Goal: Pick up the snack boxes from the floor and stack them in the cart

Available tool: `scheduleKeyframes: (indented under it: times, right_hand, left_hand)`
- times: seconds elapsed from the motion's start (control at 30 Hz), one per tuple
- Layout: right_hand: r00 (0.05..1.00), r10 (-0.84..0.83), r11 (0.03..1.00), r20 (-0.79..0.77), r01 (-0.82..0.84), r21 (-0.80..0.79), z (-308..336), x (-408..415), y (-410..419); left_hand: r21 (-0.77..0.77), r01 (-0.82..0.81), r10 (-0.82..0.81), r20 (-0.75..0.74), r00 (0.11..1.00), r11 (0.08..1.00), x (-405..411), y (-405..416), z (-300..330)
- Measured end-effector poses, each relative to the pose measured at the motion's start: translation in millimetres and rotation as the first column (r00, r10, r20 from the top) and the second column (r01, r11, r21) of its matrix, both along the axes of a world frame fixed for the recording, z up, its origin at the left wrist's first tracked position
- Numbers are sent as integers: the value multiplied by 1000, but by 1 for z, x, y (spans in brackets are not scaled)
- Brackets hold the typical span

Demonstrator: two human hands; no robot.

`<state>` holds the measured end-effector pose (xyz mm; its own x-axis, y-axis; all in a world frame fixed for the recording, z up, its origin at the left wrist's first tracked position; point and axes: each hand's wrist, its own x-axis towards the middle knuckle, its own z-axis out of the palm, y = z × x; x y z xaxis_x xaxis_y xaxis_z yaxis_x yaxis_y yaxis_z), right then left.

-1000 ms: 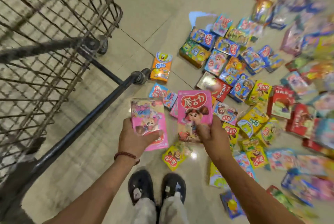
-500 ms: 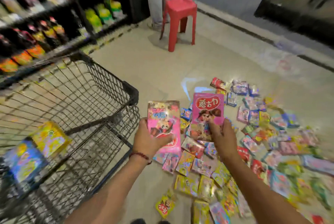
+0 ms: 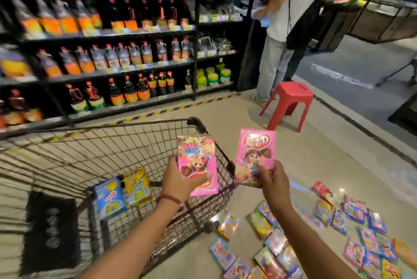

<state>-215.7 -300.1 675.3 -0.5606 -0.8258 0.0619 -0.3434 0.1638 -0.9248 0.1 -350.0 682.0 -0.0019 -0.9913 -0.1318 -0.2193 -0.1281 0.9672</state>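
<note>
Hands each grip a pink snack box, the left hand [image 3: 180, 180] holding its pink box [image 3: 197, 163] over the cart's right rim [image 3: 222, 154], the right hand [image 3: 272, 179] holding the other box [image 3: 255, 154] outside it; best laid flat beside the blue box [image 3: 110, 197] and yellow box [image 3: 136, 186].

Pink snack boxes [image 3: 198, 163], red stool [image 3: 290, 103]

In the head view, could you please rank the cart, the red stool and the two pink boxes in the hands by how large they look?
1. Cart
2. Red stool, though it stands farther off
3. Left-hand pink box and right-hand pink box: alike, unranked
</note>
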Motion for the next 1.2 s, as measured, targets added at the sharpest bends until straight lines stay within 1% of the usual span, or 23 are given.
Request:
scheduleKeyframes:
  times: [0.1, 0.17, 0.27, 0.37, 0.43, 0.53, 0.63, 0.7, 0.77, 0.9, 0.97, 1.0, 1.07, 1.13, 1.17, 1.2]
  right_hand:
    - [993, 114, 993, 30, -115, 20, -7, 55, -44]
    - [984, 179, 983, 7, -179, 37, -18, 88, -72]
    - [966, 260, 963, 5, -260, 73, -33, 129, -110]
    - [944, 330, 929, 11, -327, 171, -53, 152, -141]
    - [944, 330, 921, -7, -321, 221, -72, 154, -156]
    - [945, 326, 897, 12, -313, 313, -104, 144, -172]
    - [948, 319, 876, 16, -302, 376, -136, 131, -190]
    - [940, 341, 840, 17, -313, 443, -160, 124, -207]
    - [925, 374, 795, 59, -353, 494, -186, 117, -225]
    - [917, 391, 750, 76, -366, 551, -232, 106, -258]
    - [914, 404, 743, 41, -354, 568, -256, 103, -271]
    - [909, 417, 734, 14, -346, 585, -267, 101, -276]
    - [908, 418, 718, 17, -341, 607, -289, 97, -285]
    - [911, 413, 706, 14, -329, 627, -302, 95, -293]
    - [909, 416, 700, 7, -325, 637, -307, 95, -296]
    - [907, 421, 691, 9, -327, 644, -311, 95, -299]
  left_hand:
    - [28, -127, 126, 20, 992, 992, 59, -26, -5]
    - [58, -188, 187, 12, 982, 981, 96, -43, -16]
    - [103, -236, 238, -8, 971, 966, 141, -68, -37]
    - [180, -251, 261, -30, 965, 951, 163, -92, -69]
    - [210, -225, 236, -30, 971, 952, 163, -104, -94]
    - [297, -173, 210, -96, 973, 939, 152, -120, -130]
    - [384, -195, 249, -96, 964, 902, 138, -138, -169]
    - [445, -213, 287, -104, 952, 870, 128, -149, -194]
    - [481, -255, 339, -95, 936, 839, 117, -162, -219]
    - [526, -258, 363, -104, 926, 810, 95, -189, -266]
    - [527, -275, 316, 14, 949, 804, 87, -201, -285]
    - [543, -277, 308, 35, 951, 793, 83, -207, -293]
    - [561, -234, 337, -87, 937, 794, 76, -216, -308]
    - [595, -249, 384, -111, 917, 765, 68, -220, -325]
    - [583, -275, 383, -69, 921, 765, 66, -224, -327]
    - [580, -290, 400, -68, 914, 761, 63, -226, -331]
